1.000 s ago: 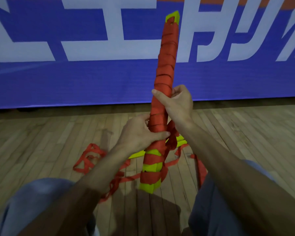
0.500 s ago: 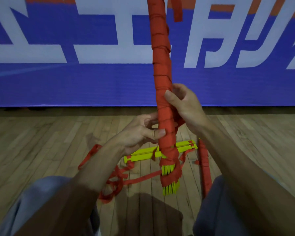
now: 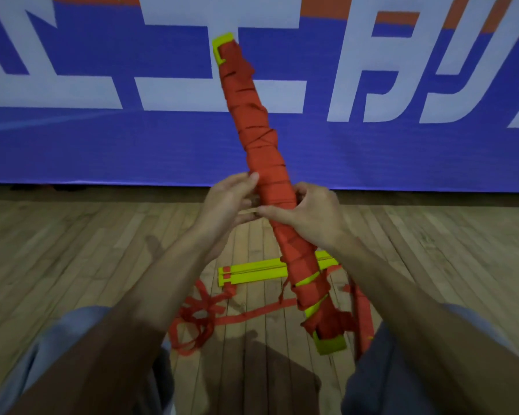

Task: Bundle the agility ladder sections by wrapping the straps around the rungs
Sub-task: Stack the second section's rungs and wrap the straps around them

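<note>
Wooden gym floor (image 3: pixel 72 265) is seen below the wrapped rung bundle (image 3: pixel 277 202), gripped mid-length by the left hand (image 3: pixel 226 205) and right hand (image 3: pixel 312 215); windings below the hands could be loosened if tension is lost.

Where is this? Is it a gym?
Probably an indoor sports hall: a wooden plank floor, a big blue banner along the wall, and an agility ladder bundle in the person's hands.

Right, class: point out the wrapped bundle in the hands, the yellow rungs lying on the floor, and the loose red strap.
wrapped bundle (image 3: pixel 256 136): head view, on its red-wrapped upper half.
yellow rungs (image 3: pixel 252 272): head view, on the left half of the stack.
loose red strap (image 3: pixel 198 317): head view, on the tangled loops.
</note>
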